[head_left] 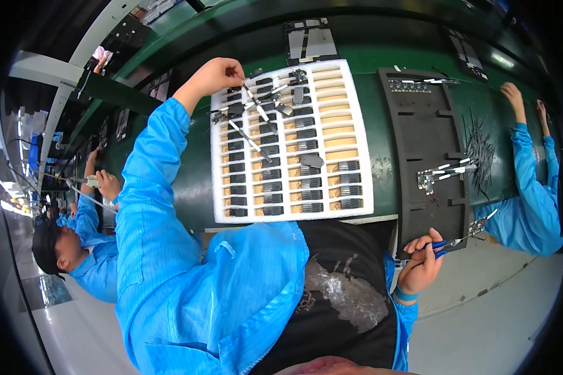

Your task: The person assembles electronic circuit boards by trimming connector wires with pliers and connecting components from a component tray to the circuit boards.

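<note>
My left hand (pixel 222 76) reaches over the far left corner of a white foam tray (pixel 369 187), its thumb and fingers pinched together at the end of a thin black-and-white strip (pixel 256 105). Similar strips and small electronic parts lie loose on the tray around it. Black parts with tan ends fill many of its slots. In my right hand (pixel 422 265), low on the right, are blue-handled pliers (pixel 440 245). Their jaws point right and meet a small circuit board (pixel 477 226) with a pale strip on it. Whether the jaws grip the board is too small to tell.
A dark grey fixture (pixel 424 140) right of the tray bears circuit boards (pixel 426 181) with strips. Beyond it lies a pile of thin black strips (pixel 480 150). Co-workers in blue sit at left (pixel 97 256) and right (pixel 532 187). A framed panel (pixel 311 41) stands behind the tray.
</note>
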{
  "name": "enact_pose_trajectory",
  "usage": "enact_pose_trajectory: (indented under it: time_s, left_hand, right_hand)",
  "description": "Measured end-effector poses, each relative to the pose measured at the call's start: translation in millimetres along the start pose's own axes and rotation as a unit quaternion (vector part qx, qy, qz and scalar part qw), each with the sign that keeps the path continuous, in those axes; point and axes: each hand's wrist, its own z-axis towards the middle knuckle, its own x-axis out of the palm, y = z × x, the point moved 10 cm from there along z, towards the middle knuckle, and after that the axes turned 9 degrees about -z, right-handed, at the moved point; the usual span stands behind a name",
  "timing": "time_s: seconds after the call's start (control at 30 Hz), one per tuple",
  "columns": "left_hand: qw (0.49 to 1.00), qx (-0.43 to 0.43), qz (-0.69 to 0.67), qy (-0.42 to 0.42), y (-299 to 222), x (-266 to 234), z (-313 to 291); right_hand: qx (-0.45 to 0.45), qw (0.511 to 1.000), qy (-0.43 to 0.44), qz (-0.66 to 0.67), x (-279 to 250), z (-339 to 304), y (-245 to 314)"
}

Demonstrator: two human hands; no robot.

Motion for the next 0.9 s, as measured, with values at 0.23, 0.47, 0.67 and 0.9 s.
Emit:
enact_pose_trajectory:
  time_s: [0.23,0.47,0.67,0.9]
  left_hand:
    - [0.997,-0.016,-0.070,-0.029,12,6,8]
    - [0.981,-0.149,-0.122,0.035,43,22,31]
    - [0.974,-0.108,-0.187,0.069,35,26,37]
    - [0.953,-0.231,-0.193,0.036,70,22,27]
  right_hand:
    - [0.013,1.000,-0.017,0.001,-2,-4,-3]
    - [0.011,1.000,-0.011,-0.008,1,-5,-3]
    - [0.013,1.000,-0.017,-0.003,-3,-8,-7]
    - [0.016,1.000,-0.012,-0.004,0,-7,-8]
